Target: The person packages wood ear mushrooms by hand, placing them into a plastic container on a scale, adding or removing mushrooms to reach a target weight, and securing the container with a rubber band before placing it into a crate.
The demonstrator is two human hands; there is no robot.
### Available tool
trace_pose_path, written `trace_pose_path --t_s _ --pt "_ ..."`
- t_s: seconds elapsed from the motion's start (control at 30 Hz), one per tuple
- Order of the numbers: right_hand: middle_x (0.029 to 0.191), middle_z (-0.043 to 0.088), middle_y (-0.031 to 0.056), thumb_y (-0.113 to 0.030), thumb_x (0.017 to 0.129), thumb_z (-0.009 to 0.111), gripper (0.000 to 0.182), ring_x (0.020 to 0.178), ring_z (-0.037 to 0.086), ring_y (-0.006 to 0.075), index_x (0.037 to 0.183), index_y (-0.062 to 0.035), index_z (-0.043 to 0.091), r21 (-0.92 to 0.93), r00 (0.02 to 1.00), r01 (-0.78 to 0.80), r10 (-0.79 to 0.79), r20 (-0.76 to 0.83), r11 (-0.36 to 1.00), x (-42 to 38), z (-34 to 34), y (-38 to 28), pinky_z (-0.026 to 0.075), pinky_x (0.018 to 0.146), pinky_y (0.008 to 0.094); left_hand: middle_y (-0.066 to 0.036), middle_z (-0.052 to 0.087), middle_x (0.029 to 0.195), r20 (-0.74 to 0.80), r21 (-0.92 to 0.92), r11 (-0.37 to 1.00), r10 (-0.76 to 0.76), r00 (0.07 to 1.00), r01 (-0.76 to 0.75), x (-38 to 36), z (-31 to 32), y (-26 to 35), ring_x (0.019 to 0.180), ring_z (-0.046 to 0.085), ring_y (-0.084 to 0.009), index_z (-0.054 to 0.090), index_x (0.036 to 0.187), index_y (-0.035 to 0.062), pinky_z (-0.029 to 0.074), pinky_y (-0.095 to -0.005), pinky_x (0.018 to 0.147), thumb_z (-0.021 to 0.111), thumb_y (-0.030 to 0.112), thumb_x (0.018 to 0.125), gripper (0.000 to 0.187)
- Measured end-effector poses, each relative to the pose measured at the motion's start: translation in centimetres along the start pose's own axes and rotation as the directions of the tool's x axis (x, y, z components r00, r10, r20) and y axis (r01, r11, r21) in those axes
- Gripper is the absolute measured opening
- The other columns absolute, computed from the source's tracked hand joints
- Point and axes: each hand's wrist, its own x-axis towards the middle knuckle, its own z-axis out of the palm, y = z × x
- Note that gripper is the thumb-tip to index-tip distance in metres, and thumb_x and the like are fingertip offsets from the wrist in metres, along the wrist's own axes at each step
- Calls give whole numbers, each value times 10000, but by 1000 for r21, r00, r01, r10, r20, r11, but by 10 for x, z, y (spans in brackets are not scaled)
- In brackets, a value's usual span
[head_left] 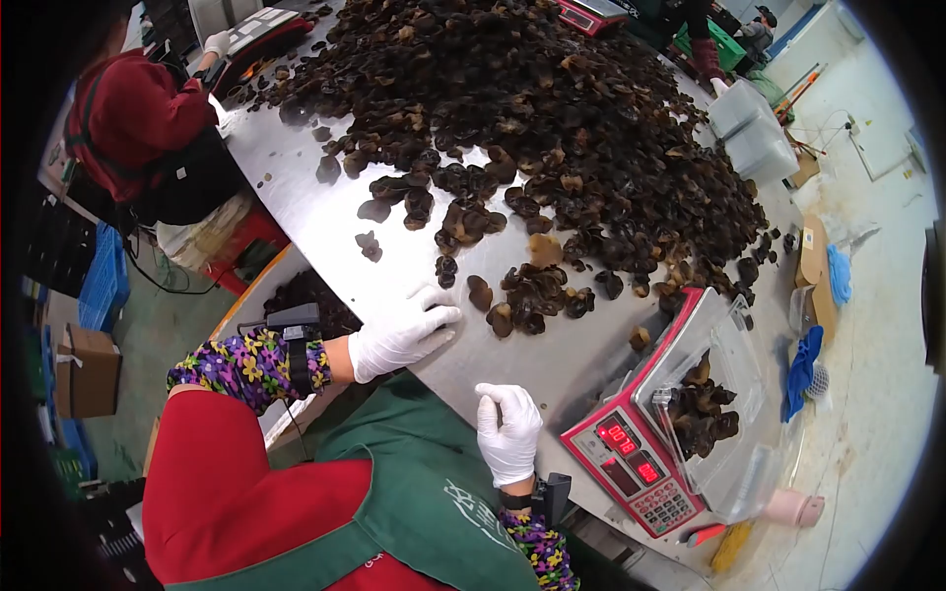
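Observation:
My left hand (404,335), in a white glove, rests on the edge of the steel table (394,281) with its fingers stretched out and nothing in them. Close to its fingertips lie loose pieces of dark, wet wood ear mushroom (532,298). My right hand (508,431), gloved too, hovers by the table's near edge with its fingers curled in, and I see nothing in it. To its right stands a red digital scale (631,453) with lit red digits. On it, a clear plastic tray (754,394) holds a clump of wood ear mushrooms (702,406).
A large heap of wood ear mushrooms (552,108) covers the far table. A co-worker in a red top (148,118) works at the left. Stacked clear trays (754,133) stand at the right edge. Near the scale are a pink roll (793,507) and blue cloth (803,369).

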Motion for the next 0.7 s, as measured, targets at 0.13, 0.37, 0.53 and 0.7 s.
trace_pose_path --t_s 0.13,0.37,0.53,0.7 --pt "870 670 103 -38 894 654 89 787 642 290 972 -67 687 -4 999 35 -35 -38 999 2 1 -1 503 714 387 -144 542 1349 -271 250 960 -55 961 126 9 -5 5 1186 540 -342 552 1339 76 452 -468 985 736 345 865 575" --pt "912 670 97 -58 895 654 118 842 633 313 1005 -88 684 -2 1000 -10 10 -15 1000 -1 0 -1 502 759 418 -108 608 1131 -127 292 952 -55 990 91 44 -10 5 1079 579 -300 623 1151 117 478 -417 895 729 285 867 346" --pt "904 665 97 -66 897 654 112 837 632 313 1002 -88 684 1 1000 -6 6 -6 1000 -1 0 0 501 755 418 -91 591 838 -276 320 931 -83 958 173 -8 -3 -8 826 602 -301 613 855 97 500 -401 736 731 169 833 140" --pt "905 665 96 -68 896 656 110 839 634 316 1001 -90 681 16 1000 2 -2 -11 1000 -1 -1 0 501 753 416 -117 558 781 -426 418 839 -156 891 347 -71 -45 -32 729 572 -327 575 800 91 466 -462 675 716 159 822 158"
